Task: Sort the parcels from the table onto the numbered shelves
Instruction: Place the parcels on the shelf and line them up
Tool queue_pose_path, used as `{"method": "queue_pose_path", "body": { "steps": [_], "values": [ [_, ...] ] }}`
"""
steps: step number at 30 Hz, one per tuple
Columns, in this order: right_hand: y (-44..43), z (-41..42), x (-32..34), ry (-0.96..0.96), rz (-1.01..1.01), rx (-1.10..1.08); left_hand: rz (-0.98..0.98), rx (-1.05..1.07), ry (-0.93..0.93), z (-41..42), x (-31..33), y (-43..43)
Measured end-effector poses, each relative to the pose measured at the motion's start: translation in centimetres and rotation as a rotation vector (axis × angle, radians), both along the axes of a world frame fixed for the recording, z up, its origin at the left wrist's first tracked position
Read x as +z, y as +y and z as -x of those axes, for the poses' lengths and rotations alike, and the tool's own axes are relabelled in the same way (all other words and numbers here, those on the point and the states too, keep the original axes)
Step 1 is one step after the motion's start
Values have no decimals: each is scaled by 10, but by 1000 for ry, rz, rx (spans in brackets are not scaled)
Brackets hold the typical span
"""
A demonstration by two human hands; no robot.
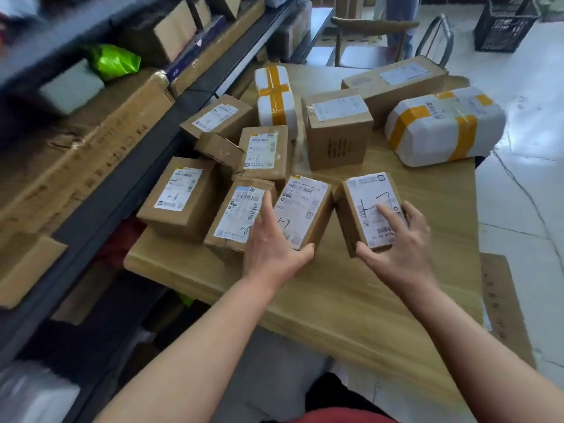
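Several cardboard parcels with white labels lie on the wooden table (381, 300). My left hand (271, 245) grips a small box marked 1-7 (305, 206), thumb at its near end and fingers along its left side. My right hand (403, 242) holds the small box beside it (366, 203), thumb at the near corner and index finger pressed on the label. Further left lie a box marked 1-6 (235, 215) and a larger box (183, 193). A dark shelf rack (128, 178) runs along the left.
Behind stand a taller brown box (335, 132), a long carton (396, 83) and two white foam parcels with yellow tape (445, 123) (276, 96). The shelves hold cartons and a green bag (114, 61). A chair (381, 41) and black crate (503, 22) stand beyond the table.
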State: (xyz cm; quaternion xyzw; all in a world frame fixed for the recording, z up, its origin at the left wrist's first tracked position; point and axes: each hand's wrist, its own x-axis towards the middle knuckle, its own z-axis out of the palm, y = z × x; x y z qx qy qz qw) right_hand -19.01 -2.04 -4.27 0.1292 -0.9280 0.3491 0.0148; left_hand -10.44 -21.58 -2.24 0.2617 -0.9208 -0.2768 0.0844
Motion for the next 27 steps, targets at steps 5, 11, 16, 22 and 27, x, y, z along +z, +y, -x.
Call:
{"method": "queue_pose_path", "body": {
  "steps": [5, 11, 16, 22, 27],
  "values": [
    [-71, -44, 25, 32, 18, 230, -14, 214, 121, -88, 20, -42],
    [-127, -143, 66, 180, -76, 414, -219, 508, 260, -227, 36, -68],
    [-151, -236, 72, 146, -119, 617, -170, 669, 207, -334, 36, -65],
    [-169, -348, 61, 82, -118, 816, -103, 840, 154, -459, 31, -48],
    [-189, -429, 52, 55, -124, 1025, -42, 1037, 144, -557, 33, -35]
  ]
}}
